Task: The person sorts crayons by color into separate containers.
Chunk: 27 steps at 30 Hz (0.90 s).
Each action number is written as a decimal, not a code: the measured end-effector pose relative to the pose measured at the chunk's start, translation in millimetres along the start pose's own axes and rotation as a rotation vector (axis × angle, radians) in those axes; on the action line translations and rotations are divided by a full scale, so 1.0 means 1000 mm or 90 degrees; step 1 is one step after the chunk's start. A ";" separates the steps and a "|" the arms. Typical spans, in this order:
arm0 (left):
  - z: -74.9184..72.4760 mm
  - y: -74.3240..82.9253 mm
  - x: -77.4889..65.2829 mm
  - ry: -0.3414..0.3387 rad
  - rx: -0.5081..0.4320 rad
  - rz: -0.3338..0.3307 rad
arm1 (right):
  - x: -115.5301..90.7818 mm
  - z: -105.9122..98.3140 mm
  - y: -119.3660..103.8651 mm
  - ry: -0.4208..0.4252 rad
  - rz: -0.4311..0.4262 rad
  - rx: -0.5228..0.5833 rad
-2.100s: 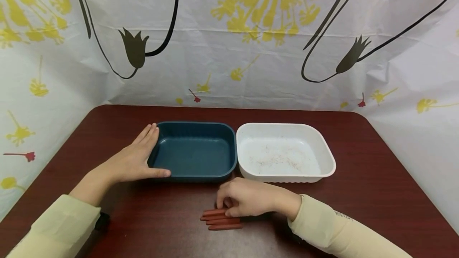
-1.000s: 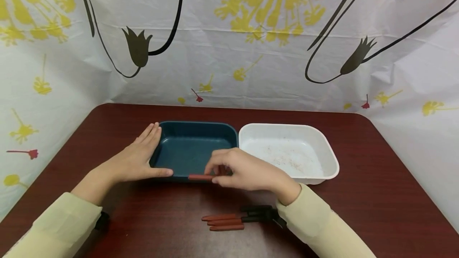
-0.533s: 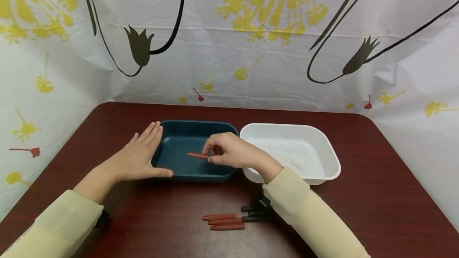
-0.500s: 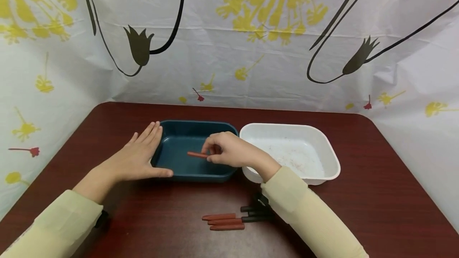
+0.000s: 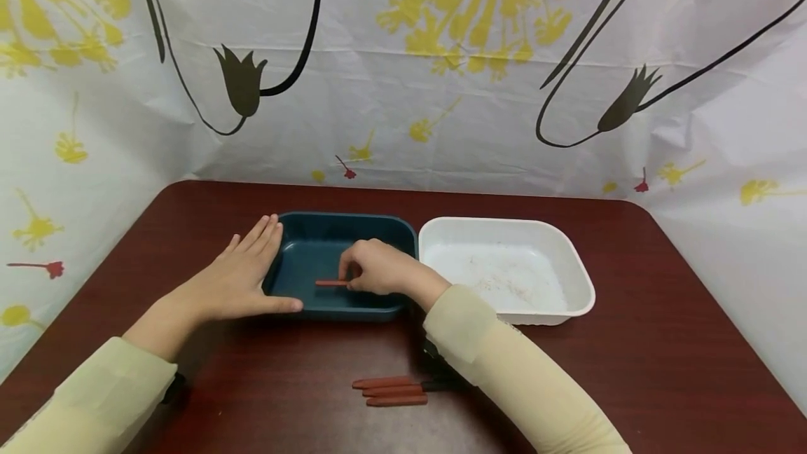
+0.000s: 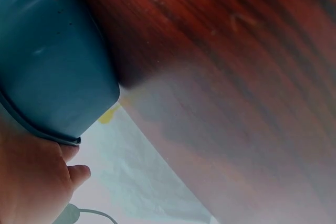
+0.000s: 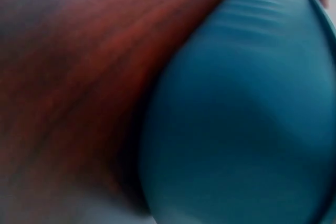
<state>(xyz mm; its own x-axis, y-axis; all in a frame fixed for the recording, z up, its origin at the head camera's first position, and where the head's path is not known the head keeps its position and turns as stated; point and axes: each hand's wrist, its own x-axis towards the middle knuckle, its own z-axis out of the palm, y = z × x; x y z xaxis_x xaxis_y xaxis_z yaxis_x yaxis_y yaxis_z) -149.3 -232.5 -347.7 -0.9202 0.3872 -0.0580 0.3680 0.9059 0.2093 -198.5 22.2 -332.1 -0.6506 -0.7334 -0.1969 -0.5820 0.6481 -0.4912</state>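
In the head view, my left hand (image 5: 230,289) rests on the left end of a dark teal tray (image 5: 343,314), fingers straight along its rim and thumb over the front edge. Inside that tray, low over its floor, my right hand (image 5: 381,268) pinches a reddish-brown crayon-like stick (image 5: 330,283) by its right end. The stick lies roughly level, pointing left. Nearer the front, several similar reddish-brown sticks (image 5: 396,401) lie side by side on the table. A black stick (image 5: 438,385) beside them is partly covered by my right sleeve. Neither wrist view shows the held stick.
A white tray (image 5: 583,300) with reddish crumbs on its floor adjoins the teal tray on the right. Both stand on a dark red wood-grain table (image 5: 284,384). A patterned white sheet (image 5: 378,90) hangs behind and at the sides.
My right hand has taken a reddish-brown stick from the row on the table, carried it over the tray's front rim, then moved slightly left and lower inside. The left hand stays put.
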 end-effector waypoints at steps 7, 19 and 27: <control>0.001 -0.002 -0.007 0.004 -0.010 0.006 | 0.007 0.013 -0.001 -0.016 0.013 -0.020; 0.001 0.003 -0.001 0.001 -0.014 0.005 | -0.006 0.011 0.003 0.000 0.034 -0.036; -0.001 0.002 0.000 -0.009 -0.013 0.002 | -0.029 -0.002 -0.001 0.040 -0.003 -0.007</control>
<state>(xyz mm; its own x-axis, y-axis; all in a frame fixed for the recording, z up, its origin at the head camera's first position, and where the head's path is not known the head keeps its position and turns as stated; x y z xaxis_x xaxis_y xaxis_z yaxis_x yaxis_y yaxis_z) -149.2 -230.9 -346.1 -0.9172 0.3920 -0.0706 0.3675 0.9012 0.2297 -180.0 43.0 -324.3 -0.6768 -0.7226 -0.1408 -0.5903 0.6470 -0.4826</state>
